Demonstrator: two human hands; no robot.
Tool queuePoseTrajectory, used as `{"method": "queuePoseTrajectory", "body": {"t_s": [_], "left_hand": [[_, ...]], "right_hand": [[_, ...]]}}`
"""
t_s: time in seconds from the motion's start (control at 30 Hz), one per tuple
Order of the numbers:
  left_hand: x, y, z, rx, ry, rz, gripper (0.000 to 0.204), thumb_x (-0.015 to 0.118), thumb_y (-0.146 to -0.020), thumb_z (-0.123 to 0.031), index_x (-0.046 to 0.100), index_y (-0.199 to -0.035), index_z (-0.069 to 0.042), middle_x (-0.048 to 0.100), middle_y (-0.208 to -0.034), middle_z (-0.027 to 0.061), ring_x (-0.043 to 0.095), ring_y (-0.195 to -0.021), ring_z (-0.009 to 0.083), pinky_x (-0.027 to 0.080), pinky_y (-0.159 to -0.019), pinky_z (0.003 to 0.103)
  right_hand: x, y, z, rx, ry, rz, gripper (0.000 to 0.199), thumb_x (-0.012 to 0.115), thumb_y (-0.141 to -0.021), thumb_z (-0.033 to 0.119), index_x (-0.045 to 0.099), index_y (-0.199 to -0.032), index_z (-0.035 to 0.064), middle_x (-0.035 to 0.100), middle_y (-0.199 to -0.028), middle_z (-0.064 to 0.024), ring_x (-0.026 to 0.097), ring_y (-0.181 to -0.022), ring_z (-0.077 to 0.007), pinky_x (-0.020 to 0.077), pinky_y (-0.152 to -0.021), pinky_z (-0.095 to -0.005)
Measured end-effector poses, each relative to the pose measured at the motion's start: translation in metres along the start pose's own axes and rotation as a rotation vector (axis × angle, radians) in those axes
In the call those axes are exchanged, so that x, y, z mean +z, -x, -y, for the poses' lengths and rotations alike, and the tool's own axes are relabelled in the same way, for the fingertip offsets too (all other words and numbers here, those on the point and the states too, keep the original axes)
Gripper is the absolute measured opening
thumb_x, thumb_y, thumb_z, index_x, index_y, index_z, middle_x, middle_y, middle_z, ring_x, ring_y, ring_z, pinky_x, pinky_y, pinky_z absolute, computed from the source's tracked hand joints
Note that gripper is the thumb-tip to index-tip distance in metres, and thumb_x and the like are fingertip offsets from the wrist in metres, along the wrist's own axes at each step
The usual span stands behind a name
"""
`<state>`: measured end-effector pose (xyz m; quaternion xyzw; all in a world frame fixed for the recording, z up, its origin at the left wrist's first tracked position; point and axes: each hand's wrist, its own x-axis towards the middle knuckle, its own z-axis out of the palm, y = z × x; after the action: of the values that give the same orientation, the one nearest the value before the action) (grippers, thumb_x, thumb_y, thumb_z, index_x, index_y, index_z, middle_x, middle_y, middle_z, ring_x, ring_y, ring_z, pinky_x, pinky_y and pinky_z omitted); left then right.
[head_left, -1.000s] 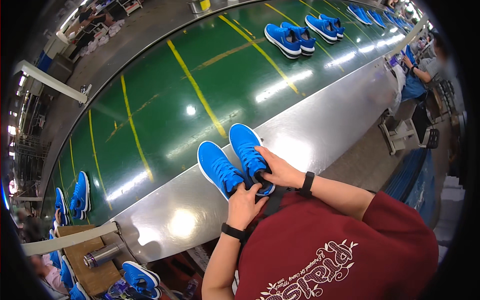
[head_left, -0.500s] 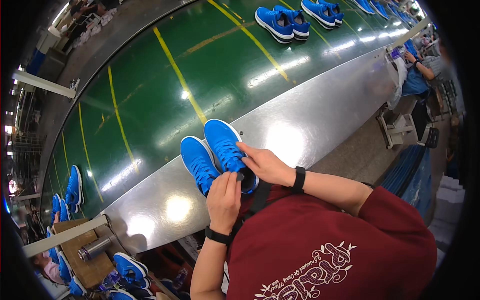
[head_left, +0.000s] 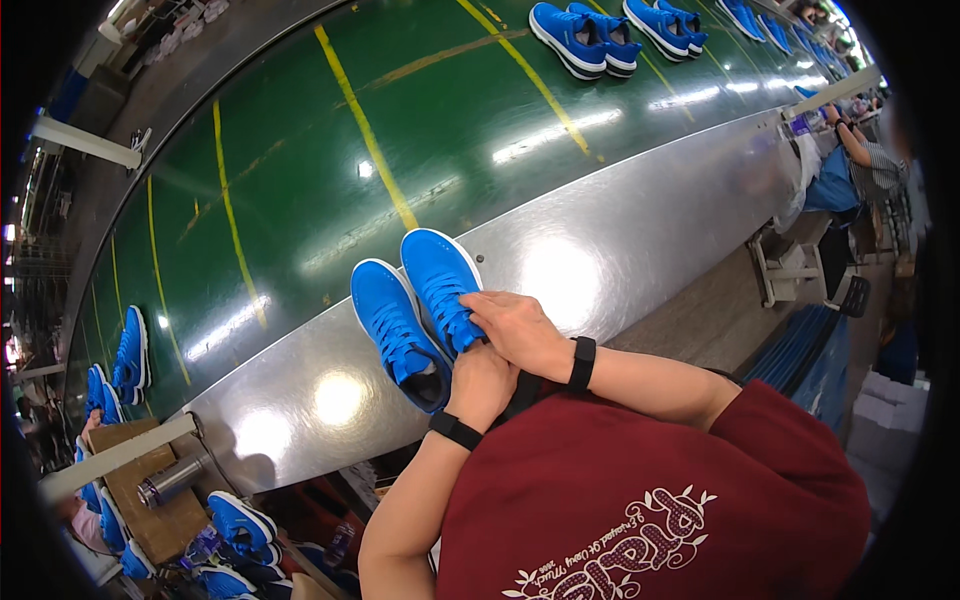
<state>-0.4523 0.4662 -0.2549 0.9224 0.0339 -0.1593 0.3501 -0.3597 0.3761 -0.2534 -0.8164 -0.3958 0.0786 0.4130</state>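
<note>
The pair of blue sneakers (head_left: 415,310) sits side by side on the steel ledge (head_left: 600,260), just on my side of the green conveyor belt (head_left: 330,130), toes pointing toward the belt. I judge I'm working at the heel end of the right-hand shoe, and the next move calls for a light, steady touch. My right hand (head_left: 520,330) lies curled over that shoe's heel, grasping it; my left hand (head_left: 480,385) rests just behind both heels, grip hidden.
</note>
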Motion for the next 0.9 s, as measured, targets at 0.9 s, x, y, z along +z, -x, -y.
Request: {"method": "queuePoseTrajectory", "body": {"t_s": [0.9], "left_hand": [[0.007, 0.002, 0.0, 0.022, -0.036, -0.214, 0.04, 0.062, -0.082, -0.021, 0.049, -0.106, 0.008, 0.058, -0.09, 0.0263, 0.059, -0.085, 0.0394, 0.05, -0.074, 0.044]], "right_hand": [[-0.039, -0.085, -0.05, 0.842, -1.106, 0.995, 0.047, 0.072, -0.081, 0.008, 0.055, -0.123, -0.0026, 0.064, -0.082, -0.0038, 0.055, -0.069, -0.006, 0.042, -0.061, -0.0197]]}}
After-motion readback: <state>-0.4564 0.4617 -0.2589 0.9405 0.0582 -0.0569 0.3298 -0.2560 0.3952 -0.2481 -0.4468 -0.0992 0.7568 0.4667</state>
